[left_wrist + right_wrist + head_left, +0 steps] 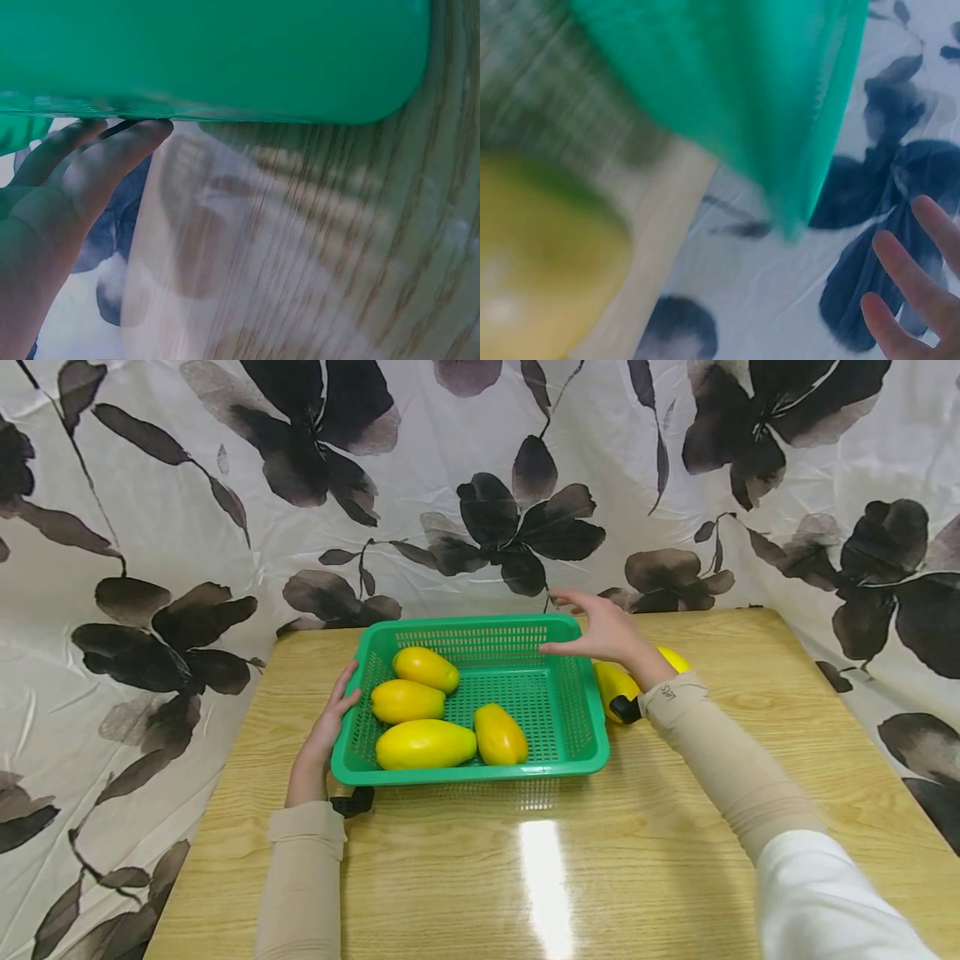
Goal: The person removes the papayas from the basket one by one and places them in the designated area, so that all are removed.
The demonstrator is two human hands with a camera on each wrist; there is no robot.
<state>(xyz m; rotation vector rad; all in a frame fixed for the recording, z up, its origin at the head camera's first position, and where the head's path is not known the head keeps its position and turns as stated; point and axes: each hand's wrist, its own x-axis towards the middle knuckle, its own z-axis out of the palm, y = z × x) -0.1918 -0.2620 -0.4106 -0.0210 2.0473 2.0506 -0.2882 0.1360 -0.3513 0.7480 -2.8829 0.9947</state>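
A green plastic basket point(480, 777) with slotted walls holds several yellow papayas, one of them a long papaya point(425, 744) at the front left. My left hand point(327, 727) lies along the basket's left side, its extended fingers point(112, 161) at the wall under the rim. Over the back right corner of the basket hovers my right hand point(600, 628), thumb and fingers spread with nothing between them. Outside the basket's right wall, a papaya point(613, 683) and another yellow fruit point(673, 658) are partly hidden behind my right wrist.
The basket stands on a wood-grain table point(450, 877). A floral cloth point(420, 460) hangs behind the table and along both sides, close to the basket's back rim. Inside, the papayas sit in the left and middle parts; the slotted floor shows at the right.
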